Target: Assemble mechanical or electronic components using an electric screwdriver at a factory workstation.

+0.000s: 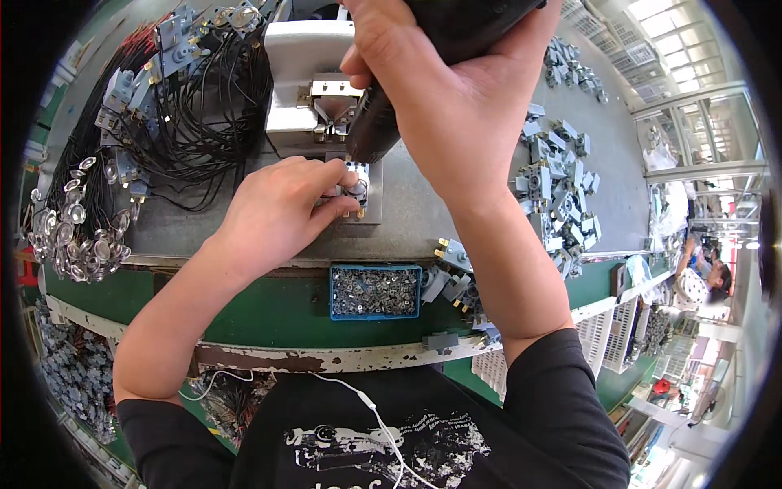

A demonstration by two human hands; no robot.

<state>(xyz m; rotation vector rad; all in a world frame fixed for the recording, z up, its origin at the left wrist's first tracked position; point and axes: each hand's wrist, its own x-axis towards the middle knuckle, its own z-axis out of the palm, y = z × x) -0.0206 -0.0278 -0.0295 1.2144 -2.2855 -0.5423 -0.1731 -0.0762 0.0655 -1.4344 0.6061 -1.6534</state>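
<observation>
My right hand (464, 114) grips a black electric screwdriver (376, 130), its body pointing down over the work spot. Under its lower end lies a small grey switch-like part (356, 174) with brass terminals, resting on a metal plate (374, 210). My left hand (281, 200) pinches at the near left side of this part with thumb and forefinger. A thin dark piece shows between those fingertips, too small to make out. The screwdriver's tip and the spot it meets are hidden.
Just beyond stands a white machine (305, 41) with a metal fixture. Bundled black wires (212, 106) with round metal ends lie left. Several grey parts (562, 187) are heaped right. A blue tray (375, 316) of small metal pieces sits near me. Another person (694, 285) is far right.
</observation>
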